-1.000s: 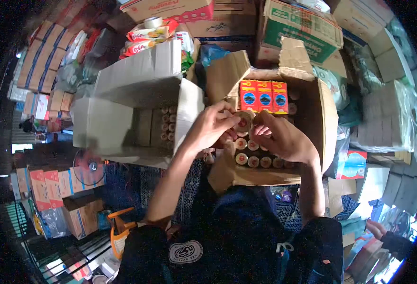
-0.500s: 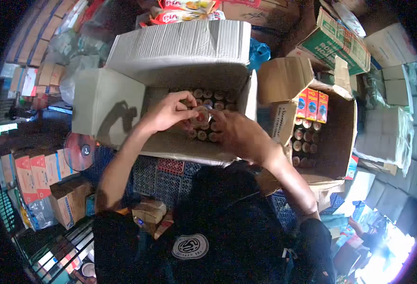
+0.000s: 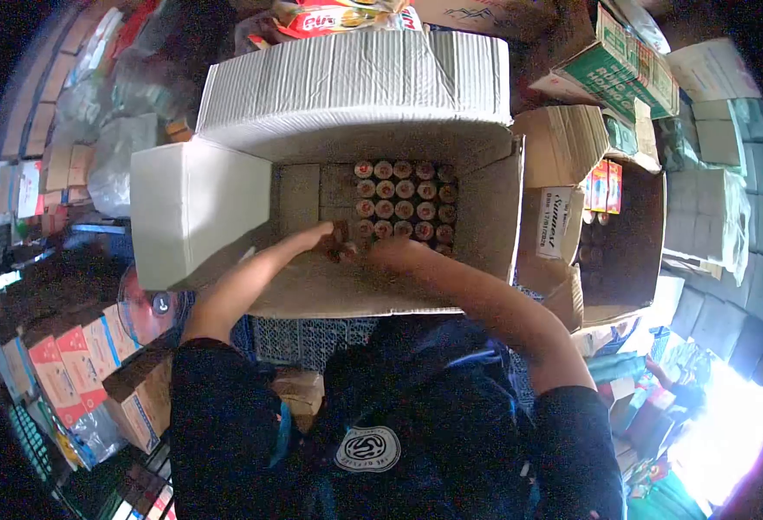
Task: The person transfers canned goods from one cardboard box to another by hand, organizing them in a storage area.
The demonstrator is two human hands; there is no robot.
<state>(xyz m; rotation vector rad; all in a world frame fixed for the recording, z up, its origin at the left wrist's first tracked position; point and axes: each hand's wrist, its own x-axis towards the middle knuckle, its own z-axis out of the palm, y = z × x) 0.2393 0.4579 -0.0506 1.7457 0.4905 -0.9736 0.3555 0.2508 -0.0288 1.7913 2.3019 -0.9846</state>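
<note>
Left hand (image 3: 339, 242) at 8 o'clock, right hand (image 3: 393, 252) at 6 of the red-centred cylinders (image 3: 404, 210), can't tell either grip (dark, blurred), so a knuckle bump could topple edge ones.

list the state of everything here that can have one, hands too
large pale cardboard box: open, flaps spread, partly filled
pale-topped round cylinders: upright, in rows at the box's right
left bare hand: inside that box, grip unclear
right bare hand: inside, by the near cylinders, grip unclear
smaller brown cardboard box: open, flaps out
red-and-yellow printed cartons: inside it, partly hidden
</note>
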